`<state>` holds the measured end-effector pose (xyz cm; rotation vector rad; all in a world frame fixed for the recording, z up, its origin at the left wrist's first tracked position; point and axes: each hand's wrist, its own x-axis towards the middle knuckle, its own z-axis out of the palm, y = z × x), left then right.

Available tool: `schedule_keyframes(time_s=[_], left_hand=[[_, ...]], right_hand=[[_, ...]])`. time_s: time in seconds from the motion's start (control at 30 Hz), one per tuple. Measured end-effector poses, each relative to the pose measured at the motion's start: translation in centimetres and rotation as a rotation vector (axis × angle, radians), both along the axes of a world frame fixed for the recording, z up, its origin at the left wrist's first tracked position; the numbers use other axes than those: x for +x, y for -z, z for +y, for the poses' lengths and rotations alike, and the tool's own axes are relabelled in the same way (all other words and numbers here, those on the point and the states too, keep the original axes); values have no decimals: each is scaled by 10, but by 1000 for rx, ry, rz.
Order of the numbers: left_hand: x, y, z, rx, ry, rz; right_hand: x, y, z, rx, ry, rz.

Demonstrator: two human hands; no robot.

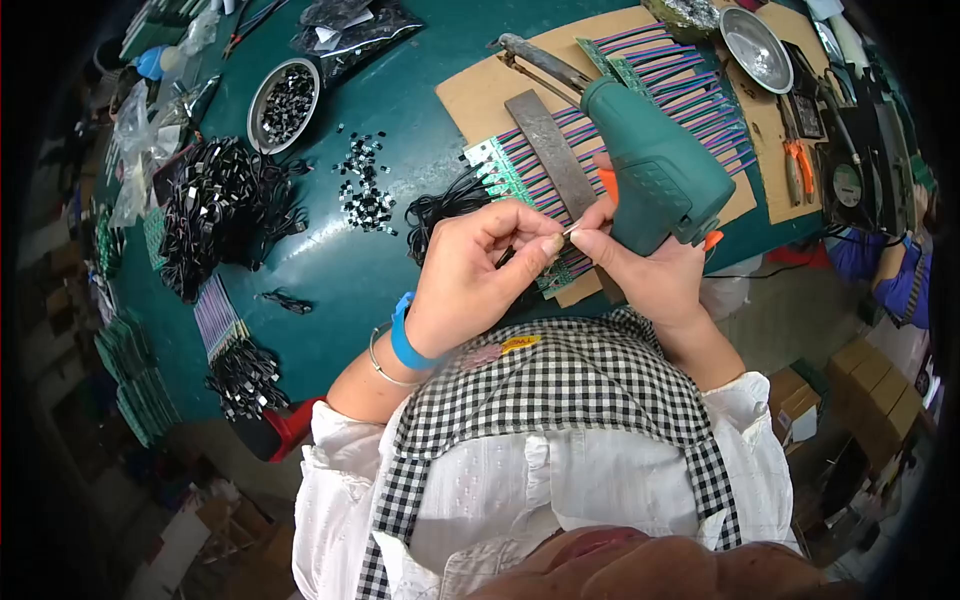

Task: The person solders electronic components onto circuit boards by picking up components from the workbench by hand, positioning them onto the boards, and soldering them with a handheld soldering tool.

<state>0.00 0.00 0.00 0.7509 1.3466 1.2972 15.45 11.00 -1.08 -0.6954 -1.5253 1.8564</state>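
My right hand (650, 265) grips a teal soldering gun (655, 165) with an orange trigger, its metal tip pointing away over a cardboard sheet (480, 95). My left hand (480, 270), with a blue wristband and a thin bangle, pinches a thin wire end (568, 233) together with my right fingertips. Beneath the hands lies a row of green circuit boards (505, 175) with purple and black wires, held under a flat metal bar (555, 155).
Teal table (340, 260) with a black wire bundle (225, 205), loose small black parts (365, 185), a metal bowl of parts (285, 100), an empty metal bowl (755, 45), orange-handled pliers (797, 165), stacked green boards (135, 370), plastic bags (345, 30).
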Motion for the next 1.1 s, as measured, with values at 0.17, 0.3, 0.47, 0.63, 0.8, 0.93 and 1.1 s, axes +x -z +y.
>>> schedule_keyframes(time_s=[0.17, 0.3, 0.47, 0.63, 0.8, 0.93, 1.1], left_hand=[[2, -3, 2, 75, -36, 330], [5, -2, 4, 165, -87, 443], [6, 0, 4, 224, -92, 537], [9, -2, 3, 181, -132, 493], [9, 0, 2, 160, -157, 412], [8, 2, 3, 167, -172, 376], [-7, -2, 3, 41, -221, 337]], right_hand=[[0, 2, -3, -43, 30, 48], [1, -1, -3, -56, -17, -3], [0, -3, -4, 28, 44, 6], [-2, -5, -2, 28, 28, -57], [-4, -3, -3, 8, 20, -38], [-3, -2, -6, 5, 17, -55], [0, -8, -3, 15, 16, -179]])
